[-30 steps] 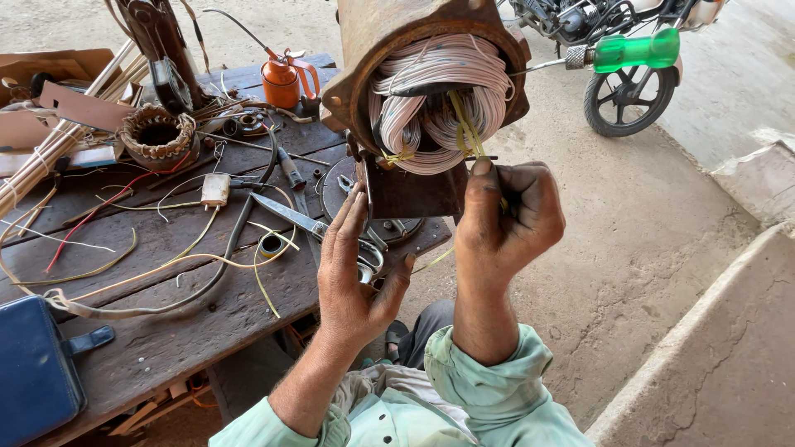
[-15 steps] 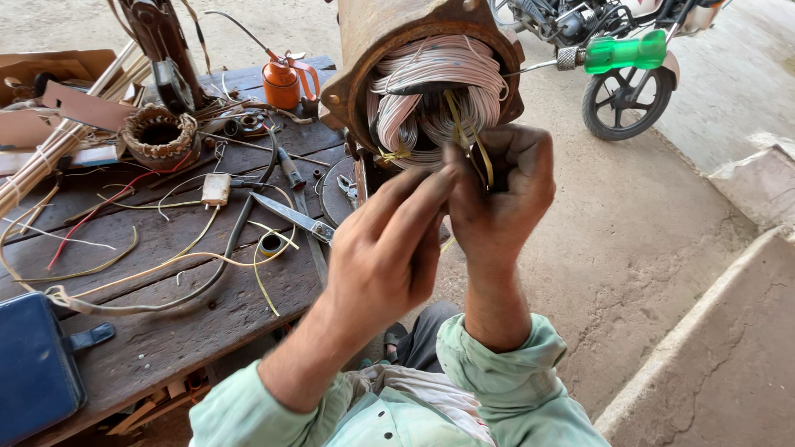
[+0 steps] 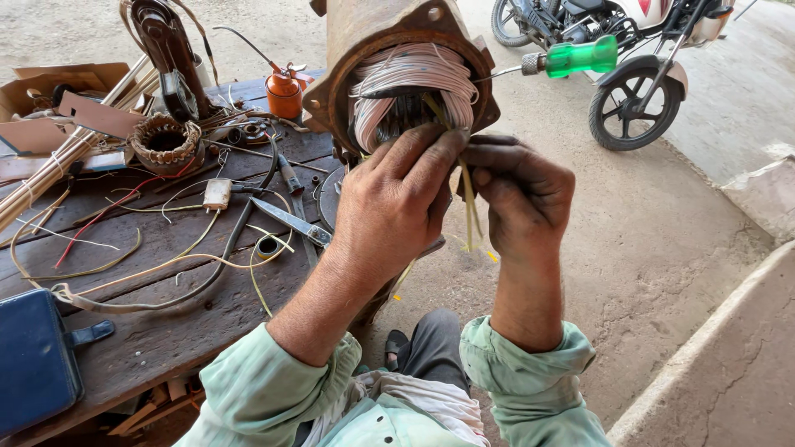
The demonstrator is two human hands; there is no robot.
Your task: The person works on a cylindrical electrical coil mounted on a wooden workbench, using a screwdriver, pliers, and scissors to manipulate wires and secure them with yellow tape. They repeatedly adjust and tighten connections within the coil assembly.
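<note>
At lower left, a blue case point(image 3: 33, 364) rests on the dark wooden workbench point(image 3: 157, 339). Scissors point(image 3: 290, 222) and loose wires point(image 3: 141, 265) lie mid-left; an orange oil can point(image 3: 284, 95) stands behind them. At upper centre sits the rusty motor housing point(image 3: 364, 33), its pale coil winding point(image 3: 414, 79) exposed. The left hand point(image 3: 397, 207), fingers curled, touches the winding's lower edge. The right hand point(image 3: 517, 194) is closed, pinching thin yellowish strips point(image 3: 469, 203) that hang just below the winding. A green-handled screwdriver point(image 3: 571, 58) projects at upper right.
</note>
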